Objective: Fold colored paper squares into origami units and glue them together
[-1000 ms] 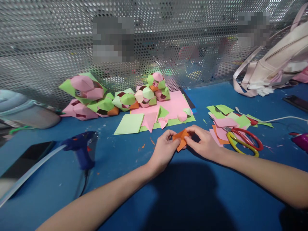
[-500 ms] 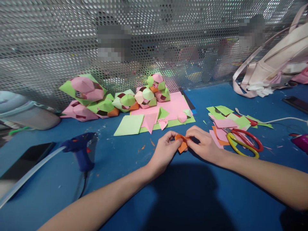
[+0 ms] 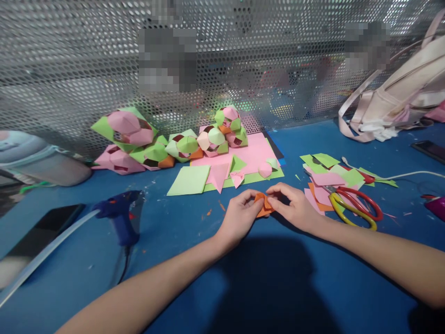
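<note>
A small folded piece of orange paper (image 3: pixel 263 207) is held between my two hands, just above the blue table (image 3: pixel 194 287). My left hand (image 3: pixel 239 214) is closed on its left side, thumb on top. From the right, my right hand (image 3: pixel 294 206) pinches the paper's edge with thumb and fingertips. Beyond my hands lie pink and green sheets (image 3: pixel 250 147), a stack of pale green squares (image 3: pixel 189 180) and a few folded pink and green pieces (image 3: pixel 238 178). Several folded paper balls (image 3: pixel 211 139) in pink, green and orange stand behind them.
At left are a blue glue gun (image 3: pixel 121 218) with its cord, a dark phone (image 3: pixel 45 229) and a lidded container (image 3: pixel 45 160). To the right lie scissors (image 3: pixel 358 208) on paper scraps (image 3: pixel 325 174), a white cable, and a pale bag (image 3: pixel 396 99). A perforated metal panel (image 3: pixel 222 60) rises behind.
The orange paper's lower point has turned up or folded, and it looks flatter now. My right fingers have shifted slightly over it. The whole view has moved a little.
</note>
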